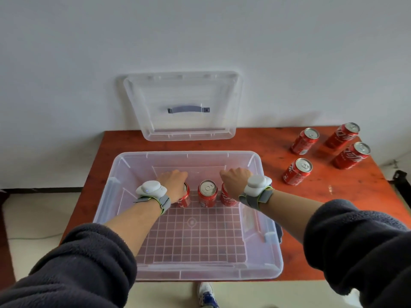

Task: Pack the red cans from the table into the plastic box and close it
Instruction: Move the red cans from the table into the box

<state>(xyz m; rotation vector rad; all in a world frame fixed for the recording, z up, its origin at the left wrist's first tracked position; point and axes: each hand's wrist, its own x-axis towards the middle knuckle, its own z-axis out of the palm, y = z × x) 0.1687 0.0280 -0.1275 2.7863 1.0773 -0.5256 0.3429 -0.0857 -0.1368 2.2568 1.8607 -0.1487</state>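
Observation:
The clear plastic box stands open on the table. Three red cans stand upright in a row across its floor. My left hand is closed over the top of the left can. My right hand grips the top of the right can. The middle can stands free between them. Several more red cans stand on the table at the right, among them the nearest can and a far can. The clear lid leans against the wall behind the box.
The wooden table ends just past the box's front wall and close to the right-hand cans. A white wall stands right behind it. My shoe shows on the floor below the front edge. A dark object sits off the right edge.

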